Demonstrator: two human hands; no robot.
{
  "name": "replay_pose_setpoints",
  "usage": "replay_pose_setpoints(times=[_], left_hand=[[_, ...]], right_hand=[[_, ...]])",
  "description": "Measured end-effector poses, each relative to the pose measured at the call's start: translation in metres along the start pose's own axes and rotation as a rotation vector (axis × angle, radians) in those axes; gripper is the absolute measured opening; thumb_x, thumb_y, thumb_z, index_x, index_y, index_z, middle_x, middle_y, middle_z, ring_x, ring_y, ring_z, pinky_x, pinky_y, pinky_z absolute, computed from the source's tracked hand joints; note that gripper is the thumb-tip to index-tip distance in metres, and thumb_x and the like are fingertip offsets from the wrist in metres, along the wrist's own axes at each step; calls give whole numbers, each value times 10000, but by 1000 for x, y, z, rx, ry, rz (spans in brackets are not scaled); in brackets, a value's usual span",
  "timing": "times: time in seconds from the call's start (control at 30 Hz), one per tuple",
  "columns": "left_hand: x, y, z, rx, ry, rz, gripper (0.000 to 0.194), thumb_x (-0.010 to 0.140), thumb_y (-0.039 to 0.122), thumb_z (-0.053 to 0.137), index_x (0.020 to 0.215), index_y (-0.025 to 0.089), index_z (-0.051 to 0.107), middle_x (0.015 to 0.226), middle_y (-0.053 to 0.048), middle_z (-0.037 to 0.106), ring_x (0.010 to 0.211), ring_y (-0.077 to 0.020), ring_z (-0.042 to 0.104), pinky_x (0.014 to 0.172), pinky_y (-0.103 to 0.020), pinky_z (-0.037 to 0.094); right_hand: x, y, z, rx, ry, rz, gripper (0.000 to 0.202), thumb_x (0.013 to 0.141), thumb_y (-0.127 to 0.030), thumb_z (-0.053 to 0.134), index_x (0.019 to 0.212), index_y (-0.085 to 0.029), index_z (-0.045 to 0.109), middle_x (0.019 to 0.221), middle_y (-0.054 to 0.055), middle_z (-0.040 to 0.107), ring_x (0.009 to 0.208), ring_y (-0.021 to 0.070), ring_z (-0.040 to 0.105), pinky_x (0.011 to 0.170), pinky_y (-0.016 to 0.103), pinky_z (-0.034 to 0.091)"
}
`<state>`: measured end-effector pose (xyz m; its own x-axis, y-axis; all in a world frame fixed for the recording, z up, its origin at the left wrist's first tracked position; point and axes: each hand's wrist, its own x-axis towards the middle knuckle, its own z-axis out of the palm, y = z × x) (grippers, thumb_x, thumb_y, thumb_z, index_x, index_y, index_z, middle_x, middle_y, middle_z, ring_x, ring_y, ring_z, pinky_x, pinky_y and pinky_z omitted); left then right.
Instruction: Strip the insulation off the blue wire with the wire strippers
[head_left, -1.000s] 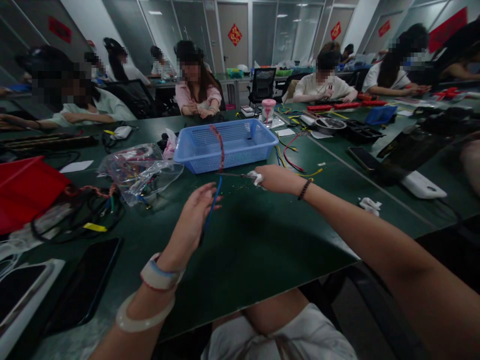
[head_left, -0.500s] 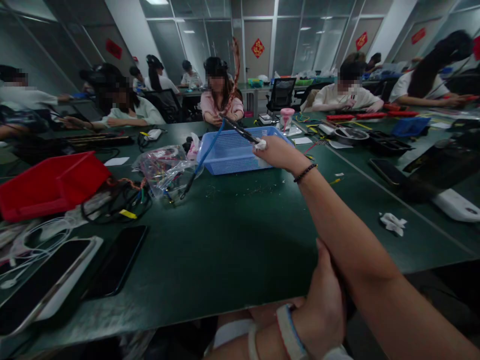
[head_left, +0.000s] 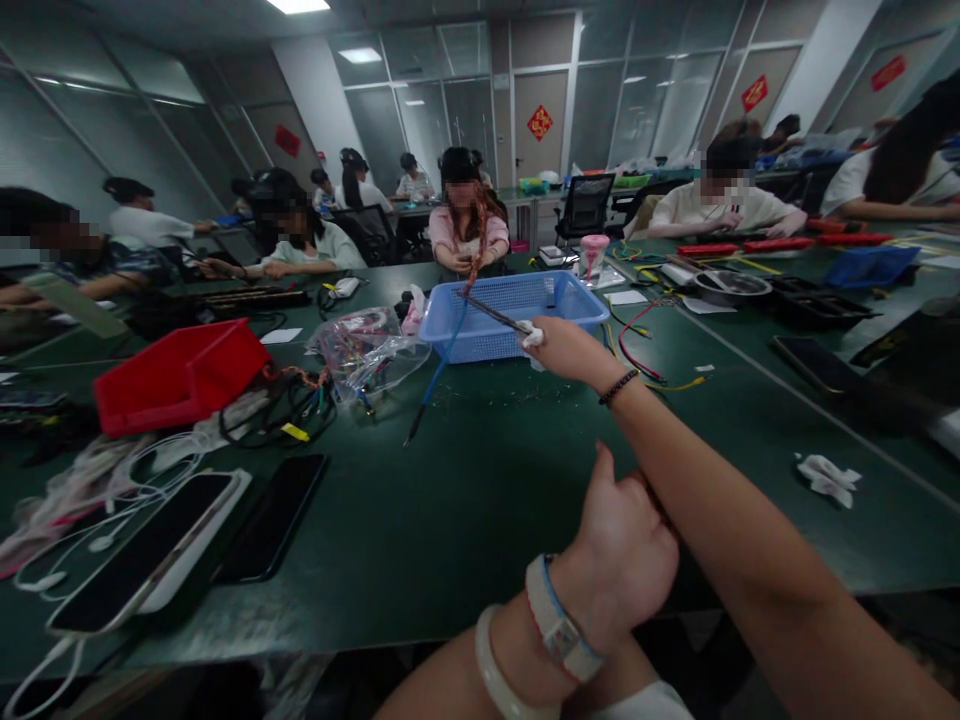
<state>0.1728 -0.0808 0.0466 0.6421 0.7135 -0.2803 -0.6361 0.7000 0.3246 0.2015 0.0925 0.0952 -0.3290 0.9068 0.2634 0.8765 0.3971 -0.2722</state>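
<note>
Right hand (head_left: 568,352) fingers clamp tissue-wrapped dark rod (head_left: 491,312) (left hand (head_left: 628,545) curled shut), blue basket (head_left: 491,345) just beyond.

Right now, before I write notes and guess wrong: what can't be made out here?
Head view:
- Tool: its near end is hidden by the right hand and tissue; its far tip is too small and blurred.
- Left hand: fingertips hidden by the hand itself.
- Bag: contents obscured by creased, shiny plastic.
</note>
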Motion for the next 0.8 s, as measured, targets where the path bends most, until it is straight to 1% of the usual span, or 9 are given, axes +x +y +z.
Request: replay_pose_setpoints(times=[0.17,0.27,0.37,0.43,0.5,0.57,0.63,0.7,0.8], left_hand=[[-3,23,6,-47,-57,122,684,947,572,162,1171,102,605,1280,-159,582,1214,-239,532,1033,-330,409],[-11,43,1,-117,-79,210,642,935,580,210,1251,136,549,1341,-143,542,1272,-215,491,1050,-312,399],[-21,66,-18,-114,24,226,573,955,524,233,1266,130,509,1345,-152,537,1256,-238,511,1042,-359,407],[-26,83,-37,-23,107,171,512,971,464,258,1199,109,548,1302,-172,561,1209,-264,550,1025,-393,415],[-32,103,-59,100,157,173,387,968,343,333,1040,87,614,1215,-181,609,1136,-266,598,1011,-401,424],[-37,123,-81,188,231,231,252,920,178,397,800,107,607,1058,-145,670,990,-244,664,974,-402,454],[-42,143,-99,279,277,270,208,870,64,425,754,120,589,970,-111,691,884,-197,684,941,-374,476],[-47,161,-110,382,280,287,196,861,42,436,802,114,608,970,-113,695,876,-193,684,921,-362,486],[-54,177,-108,578,252,347,164,896,123,475,890,116,639,976,-109,697,901,-187,673,920,-336,479]], right_hand=[[1,10,0,12,-4,-7,222,910,-341,442,884,-160,569,888,103,669,742,165,571,608,264,326],[-1,21,2,11,12,0,215,910,-336,443,889,-161,565,885,101,670,751,168,573,612,260,330],[-8,33,5,11,38,14,195,905,-323,452,891,-161,558,873,102,666,765,180,576,617,262,331],[-15,41,7,15,54,19,181,903,-310,451,888,-162,555,878,104,664,766,184,576,619,266,330],[-24,48,10,27,70,17,170,904,-302,444,892,-170,549,899,100,661,768,185,577,621,267,330],[-36,52,14,42,80,16,165,904,-310,441,883,-181,542,892,88,657,756,183,575,617,268,331],[-47,55,17,49,79,29,166,903,-317,440,866,-189,540,874,81,652,746,184,574,613,271,333],[-57,56,21,55,82,47,157,899,-312,445,867,-195,545,865,78,649,742,187,576,610,275,337],[-67,56,25,83,86,50,135,891,-289,453,901,-201,555,881,78,646,758,192,584,619,279,353]])
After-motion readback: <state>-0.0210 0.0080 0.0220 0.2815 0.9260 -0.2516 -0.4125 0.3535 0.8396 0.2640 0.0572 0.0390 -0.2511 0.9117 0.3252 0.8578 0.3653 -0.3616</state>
